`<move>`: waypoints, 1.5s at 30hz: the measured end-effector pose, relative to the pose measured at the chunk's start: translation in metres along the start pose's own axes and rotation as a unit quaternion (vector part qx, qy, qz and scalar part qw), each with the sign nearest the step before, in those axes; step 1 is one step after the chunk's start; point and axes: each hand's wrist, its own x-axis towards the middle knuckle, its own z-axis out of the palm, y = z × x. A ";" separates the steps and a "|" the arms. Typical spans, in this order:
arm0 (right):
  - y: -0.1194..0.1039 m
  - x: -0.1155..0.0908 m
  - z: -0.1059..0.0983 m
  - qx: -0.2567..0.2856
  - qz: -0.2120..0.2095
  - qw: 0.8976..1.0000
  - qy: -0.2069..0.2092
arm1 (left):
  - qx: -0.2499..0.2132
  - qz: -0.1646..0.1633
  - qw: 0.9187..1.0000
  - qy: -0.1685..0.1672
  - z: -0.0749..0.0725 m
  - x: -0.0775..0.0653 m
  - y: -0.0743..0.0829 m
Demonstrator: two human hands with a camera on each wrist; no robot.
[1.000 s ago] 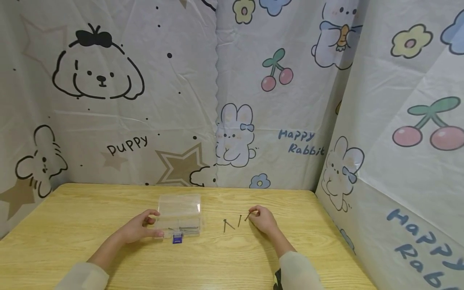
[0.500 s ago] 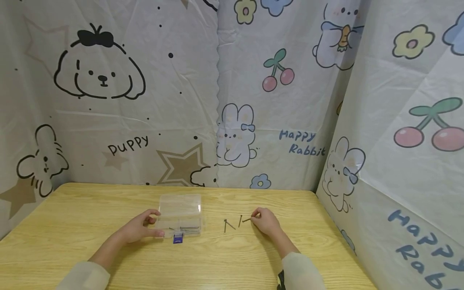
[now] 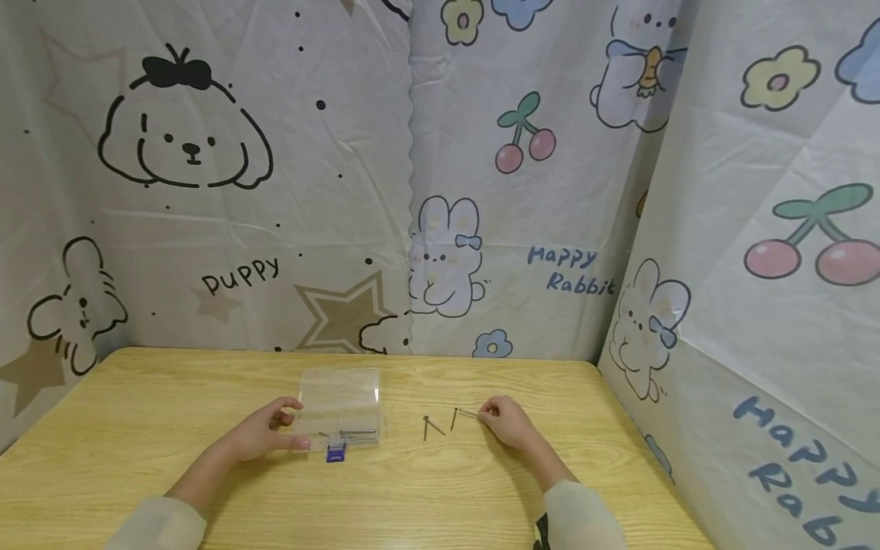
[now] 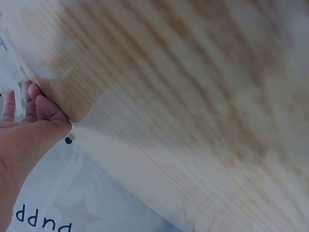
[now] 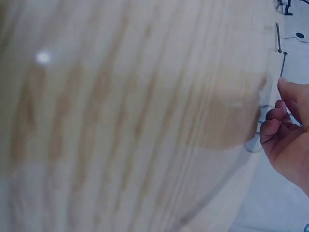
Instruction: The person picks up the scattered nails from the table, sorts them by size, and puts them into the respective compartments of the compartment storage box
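Note:
My right hand (image 3: 507, 422) pinches a nail (image 3: 469, 414) by one end between thumb and fingertips; its other end points left. In the right wrist view the held nail (image 5: 284, 64) sticks out past the thumb. Just left of it lies a loose nail (image 3: 454, 419), and further left two more nails (image 3: 433, 428) lie at an angle. My left hand (image 3: 264, 431) holds the left side of a clear plastic box (image 3: 364, 441), thumb at the front corner and fingers behind. The box's lid (image 3: 340, 388) is raised, and several nails (image 3: 357, 433) lie inside. In the left wrist view the box is mostly cut off.
A purple-blue latch (image 3: 335, 453) hangs at the box's front. The wooden table (image 3: 412, 496) is bounded at the back and right by a printed cloth (image 3: 344, 191) with cartoon figures.
My right hand has moved slightly right and toward me with the pinched nail, which has swung from slanting to nearly level. The left hand and the box have stayed put.

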 end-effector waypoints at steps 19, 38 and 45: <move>-0.037 0.004 0.007 0.001 -0.056 0.998 -0.001 | -0.001 -0.001 1.000 0.003 0.001 -0.002 0.002; -0.075 0.014 0.025 0.011 -0.094 0.995 -0.035 | -0.003 -0.002 1.000 0.002 0.000 -0.003 0.004; -0.092 0.017 0.034 0.003 -0.104 0.994 -0.038 | -0.008 -0.002 1.000 0.001 0.000 -0.002 0.002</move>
